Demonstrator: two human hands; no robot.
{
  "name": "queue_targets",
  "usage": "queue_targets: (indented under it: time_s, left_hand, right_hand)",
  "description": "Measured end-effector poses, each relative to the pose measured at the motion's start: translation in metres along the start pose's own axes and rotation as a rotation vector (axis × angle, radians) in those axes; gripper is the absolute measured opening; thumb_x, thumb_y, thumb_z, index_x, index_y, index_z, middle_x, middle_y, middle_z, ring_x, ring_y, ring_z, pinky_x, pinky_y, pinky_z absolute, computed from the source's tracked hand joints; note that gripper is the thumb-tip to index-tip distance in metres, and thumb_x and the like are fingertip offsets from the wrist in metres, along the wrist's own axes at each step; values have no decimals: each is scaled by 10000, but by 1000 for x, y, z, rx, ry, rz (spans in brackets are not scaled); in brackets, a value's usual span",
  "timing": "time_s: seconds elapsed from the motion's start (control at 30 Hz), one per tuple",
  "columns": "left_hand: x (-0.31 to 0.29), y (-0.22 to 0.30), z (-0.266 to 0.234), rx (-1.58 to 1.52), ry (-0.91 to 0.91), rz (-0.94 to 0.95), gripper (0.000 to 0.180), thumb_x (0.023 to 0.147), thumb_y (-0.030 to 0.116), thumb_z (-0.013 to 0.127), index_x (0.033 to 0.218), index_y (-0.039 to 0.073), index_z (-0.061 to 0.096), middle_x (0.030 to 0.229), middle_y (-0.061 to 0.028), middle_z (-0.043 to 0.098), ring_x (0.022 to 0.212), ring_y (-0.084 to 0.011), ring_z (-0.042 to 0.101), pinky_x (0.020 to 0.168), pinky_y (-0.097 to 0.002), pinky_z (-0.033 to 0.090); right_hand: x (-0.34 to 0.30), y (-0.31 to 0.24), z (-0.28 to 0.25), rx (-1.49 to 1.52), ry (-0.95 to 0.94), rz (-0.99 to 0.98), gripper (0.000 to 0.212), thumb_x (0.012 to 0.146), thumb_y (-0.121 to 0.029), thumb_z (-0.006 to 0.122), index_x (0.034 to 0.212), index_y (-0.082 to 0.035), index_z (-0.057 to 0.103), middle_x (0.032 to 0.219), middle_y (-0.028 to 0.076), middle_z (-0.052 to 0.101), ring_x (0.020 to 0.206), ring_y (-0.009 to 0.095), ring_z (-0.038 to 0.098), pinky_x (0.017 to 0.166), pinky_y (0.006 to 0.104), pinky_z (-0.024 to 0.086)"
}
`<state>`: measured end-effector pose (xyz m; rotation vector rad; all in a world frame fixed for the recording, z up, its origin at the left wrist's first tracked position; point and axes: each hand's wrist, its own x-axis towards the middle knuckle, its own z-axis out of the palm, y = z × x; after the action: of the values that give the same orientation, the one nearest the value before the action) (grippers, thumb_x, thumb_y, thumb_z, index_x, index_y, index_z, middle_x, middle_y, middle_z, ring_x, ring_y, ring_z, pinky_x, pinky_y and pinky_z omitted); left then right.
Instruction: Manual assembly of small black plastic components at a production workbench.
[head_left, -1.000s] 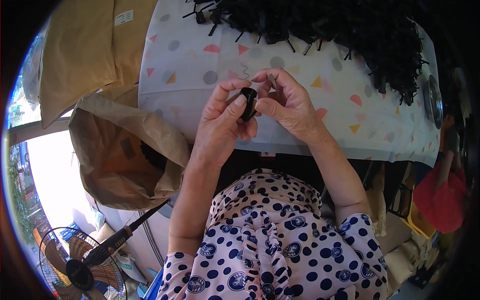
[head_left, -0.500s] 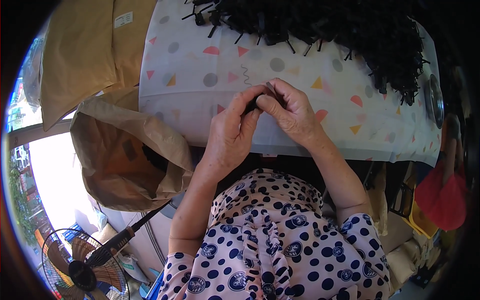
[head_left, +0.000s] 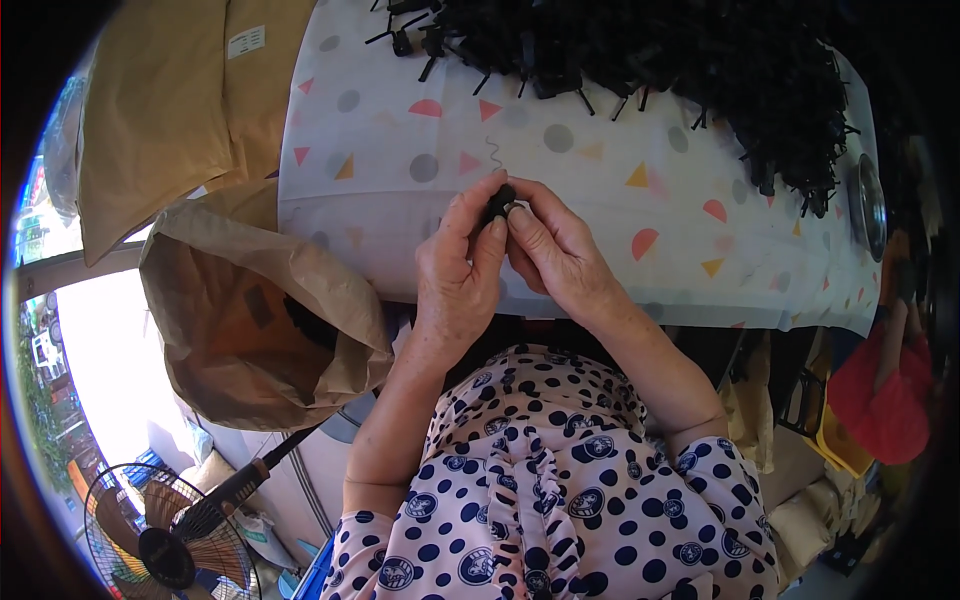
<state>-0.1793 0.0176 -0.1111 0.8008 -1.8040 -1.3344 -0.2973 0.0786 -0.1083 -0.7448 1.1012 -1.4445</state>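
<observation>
A small black piece (head_left: 497, 205), soft-edged and partly covered by fingers, is pinched between both hands above the near part of the patterned tablecloth (head_left: 560, 260). My left hand (head_left: 460, 250) grips its left side with thumb and index finger. From the other side, the thumb and fingers of my right hand (head_left: 560, 245) close on it. What exactly the piece is I cannot make out. Across the far side of the table lies a big heap of black pieces with thin stems (head_left: 640, 50), apart from my hands.
Left of the table an open brown paper bag (head_left: 265, 330) has something dark inside. Larger brown paper sacks (head_left: 170, 120) stand behind it. A fan (head_left: 165, 555) is at lower left. A round metal dish (head_left: 868, 205) sits at the right edge, near another person in red (head_left: 885, 400).
Both hands have turned the black piece more upright, so more of it shows between the fingertips. My right hand has shifted slightly left and down.
</observation>
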Motion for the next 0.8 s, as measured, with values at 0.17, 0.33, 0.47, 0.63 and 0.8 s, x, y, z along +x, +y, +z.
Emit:
queue_targets:
  time_s: [0.17,0.33,0.47,0.63,0.8]
  left_hand:
    - [-1,1,0,95,-17,25,328,909,-12,517,1235,15,539,992,-137,638,861,-190,623,770,-280,492]
    - [-4,-4,-2,126,2,27,337,880,-54,511,1207,10,562,970,-140,641,854,-215,643,765,-288,506]
    - [-4,5,-6,264,23,26,343,848,-76,528,1175,7,591,979,-148,656,843,-217,657,753,-299,519]
    - [7,6,-12,353,-4,-29,338,846,-78,521,1164,5,595,983,-156,656,845,-200,654,749,-283,518]
    - [-5,20,-45,350,78,-43,311,887,-37,501,1187,6,575,1039,-114,634,894,-154,626,779,-276,507]
  right_hand:
    - [0,2,-1,-17,3,-7,341,1018,-268,408,1263,-37,456,677,-53,444,489,15,353,424,170,268]
    - [4,12,0,17,-27,2,269,1010,-198,426,1235,-53,453,688,-49,436,527,20,366,461,166,299]
    - [6,4,-3,-155,-57,-21,259,989,-144,459,1231,-49,465,742,-31,471,618,39,422,548,181,359]
    - [23,13,-6,-240,-82,-170,257,978,-154,487,1208,-39,492,835,14,527,727,64,487,655,226,422]
    - [50,-9,-39,-373,-552,-26,279,968,-231,521,1192,-64,528,713,0,506,618,60,457,564,231,397]
